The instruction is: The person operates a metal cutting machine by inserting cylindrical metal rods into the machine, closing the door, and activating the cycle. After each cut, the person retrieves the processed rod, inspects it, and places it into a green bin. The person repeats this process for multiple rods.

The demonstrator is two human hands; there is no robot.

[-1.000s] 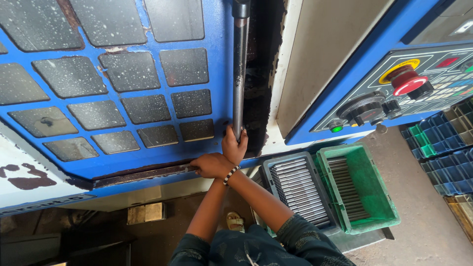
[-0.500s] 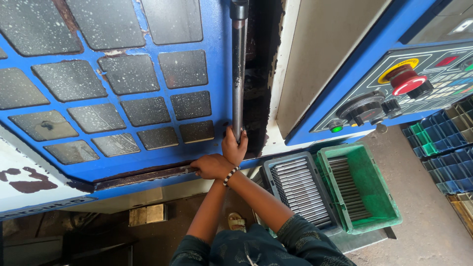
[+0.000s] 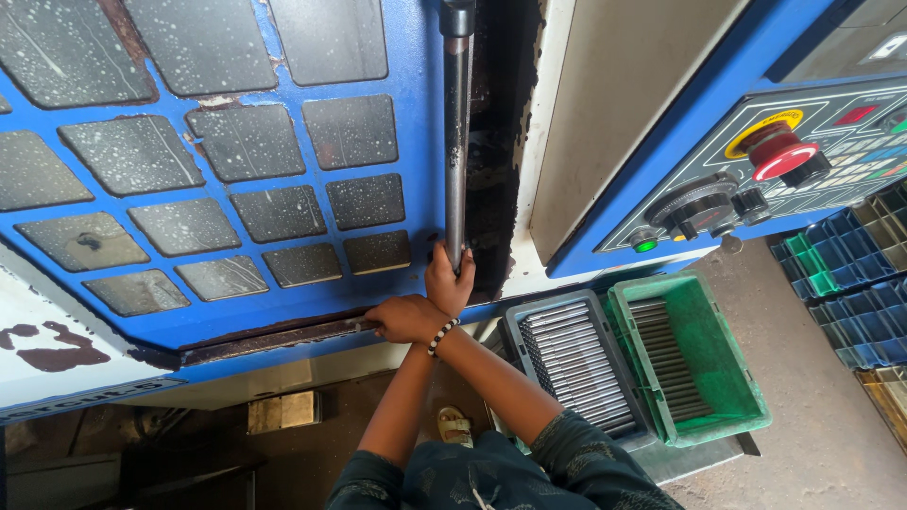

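Blue steel fills most of your view: the machine door [image 3: 416, 142] with its grid of spattered dark window panes [image 3: 250, 142]. Your right hand [image 3: 450, 281] is wrapped around the bottom end of the long grey door handle bar [image 3: 456, 142], which sits at the door's right edge, beside the dark gap of the opening. The bar runs straight up from that hand, its long axis vertical, its top end reaching the upper edge of the view. Your left hand [image 3: 406, 318] lies just below and to the left, fingers pressed on the rusty lower rail [image 3: 274, 338] of the door, the beaded bracelet [image 3: 442, 336] on the wrist. The two hands touch each other. To your right, a grey crate [image 3: 576, 364] and a green crate [image 3: 694, 364] of metal rods stand on the floor below the control panel [image 3: 784, 170].
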